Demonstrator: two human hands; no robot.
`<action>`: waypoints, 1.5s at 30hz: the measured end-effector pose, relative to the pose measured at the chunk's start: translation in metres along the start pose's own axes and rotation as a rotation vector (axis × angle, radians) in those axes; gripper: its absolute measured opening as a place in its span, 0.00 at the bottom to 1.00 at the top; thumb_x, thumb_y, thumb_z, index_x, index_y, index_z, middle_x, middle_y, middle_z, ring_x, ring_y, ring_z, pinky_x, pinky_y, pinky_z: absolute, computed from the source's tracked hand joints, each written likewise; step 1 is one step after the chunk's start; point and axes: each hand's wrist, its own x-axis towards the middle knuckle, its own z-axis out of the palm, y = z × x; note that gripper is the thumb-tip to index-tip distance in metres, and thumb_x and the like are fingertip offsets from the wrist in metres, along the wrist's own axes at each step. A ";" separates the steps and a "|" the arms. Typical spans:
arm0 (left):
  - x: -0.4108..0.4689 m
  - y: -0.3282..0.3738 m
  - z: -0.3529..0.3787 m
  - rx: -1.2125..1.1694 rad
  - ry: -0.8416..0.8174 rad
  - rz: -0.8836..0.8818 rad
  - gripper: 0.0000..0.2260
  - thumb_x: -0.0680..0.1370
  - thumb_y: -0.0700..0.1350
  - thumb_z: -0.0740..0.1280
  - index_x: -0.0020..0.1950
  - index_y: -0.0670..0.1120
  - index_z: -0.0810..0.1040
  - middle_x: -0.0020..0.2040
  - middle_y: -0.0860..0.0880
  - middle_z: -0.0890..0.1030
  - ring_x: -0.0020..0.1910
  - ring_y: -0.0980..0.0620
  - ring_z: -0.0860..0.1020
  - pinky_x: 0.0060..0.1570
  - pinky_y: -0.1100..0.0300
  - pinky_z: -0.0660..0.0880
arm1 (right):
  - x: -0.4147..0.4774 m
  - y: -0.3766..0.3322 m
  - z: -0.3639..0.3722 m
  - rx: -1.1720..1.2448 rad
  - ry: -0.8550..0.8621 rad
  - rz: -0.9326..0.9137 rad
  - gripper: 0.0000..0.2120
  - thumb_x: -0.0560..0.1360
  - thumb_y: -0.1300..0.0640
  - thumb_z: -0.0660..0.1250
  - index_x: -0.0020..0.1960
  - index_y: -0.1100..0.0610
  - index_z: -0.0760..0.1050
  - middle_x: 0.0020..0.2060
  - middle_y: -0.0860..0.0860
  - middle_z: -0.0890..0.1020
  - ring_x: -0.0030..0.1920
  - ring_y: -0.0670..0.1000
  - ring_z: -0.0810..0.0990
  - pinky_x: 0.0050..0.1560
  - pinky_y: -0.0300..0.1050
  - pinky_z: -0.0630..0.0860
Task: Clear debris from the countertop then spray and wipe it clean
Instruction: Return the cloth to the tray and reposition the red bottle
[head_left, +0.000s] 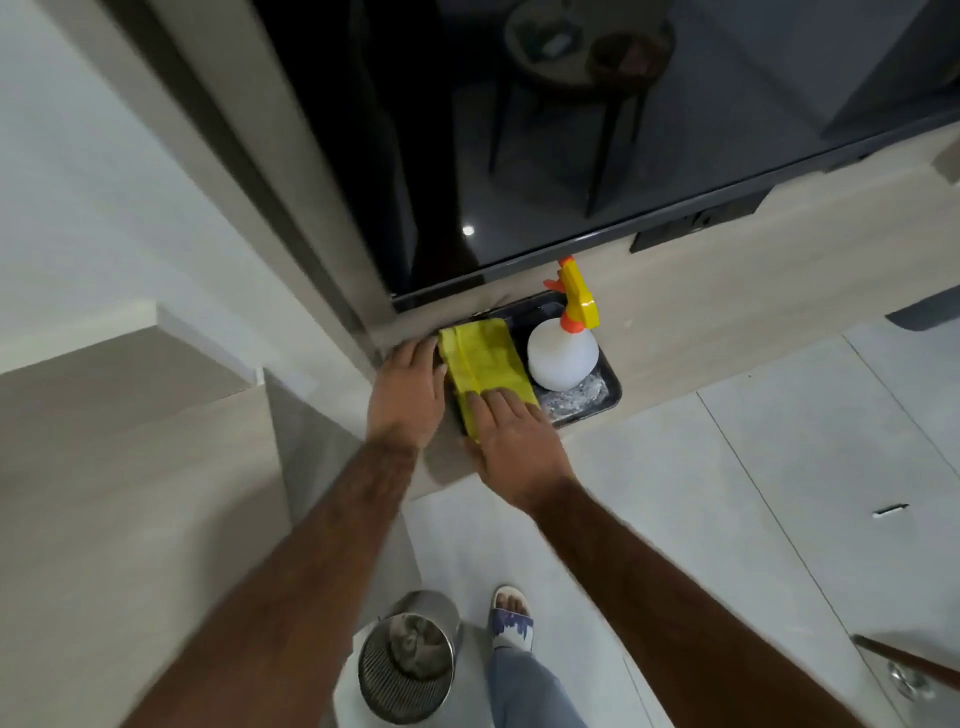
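Observation:
A folded yellow cloth (483, 358) lies in the left half of a black tray (608, 402) on the beige countertop (727, 312). Beside it in the tray stands a white spray bottle (561, 361) with a yellow and orange trigger head. My left hand (405, 395) rests flat at the tray's left edge, fingers touching the cloth's side. My right hand (511, 447) lies flat with its fingertips on the cloth's near end. Neither hand grips the cloth. White crumpled debris (576, 397) shows in the tray's near right corner.
A large black screen (571, 130) stands along the wall behind the tray. A perforated metal bin (408, 660) sits on the tiled floor beside my sandalled foot (511, 616). A wall corner (332, 291) rises left of the tray.

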 end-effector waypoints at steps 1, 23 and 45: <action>-0.018 -0.006 -0.003 0.006 0.001 -0.021 0.19 0.81 0.40 0.63 0.71 0.37 0.73 0.68 0.36 0.75 0.68 0.35 0.73 0.72 0.46 0.68 | 0.006 -0.005 0.002 -0.013 -0.103 -0.044 0.29 0.82 0.47 0.62 0.79 0.60 0.67 0.74 0.62 0.74 0.76 0.64 0.71 0.71 0.60 0.73; -0.347 -0.398 -0.180 0.224 0.058 -0.744 0.41 0.77 0.69 0.44 0.81 0.43 0.59 0.81 0.43 0.61 0.80 0.40 0.60 0.79 0.42 0.53 | 0.071 -0.412 0.118 -0.042 -0.428 -0.597 0.43 0.83 0.33 0.53 0.85 0.56 0.40 0.86 0.58 0.44 0.86 0.57 0.41 0.84 0.53 0.42; -0.458 -0.541 -0.177 0.237 0.157 -0.926 0.37 0.80 0.70 0.48 0.82 0.48 0.55 0.83 0.46 0.54 0.83 0.45 0.51 0.76 0.30 0.47 | 0.179 -0.792 0.178 0.745 -0.125 0.117 0.39 0.70 0.44 0.80 0.73 0.54 0.67 0.68 0.53 0.76 0.68 0.56 0.77 0.69 0.59 0.75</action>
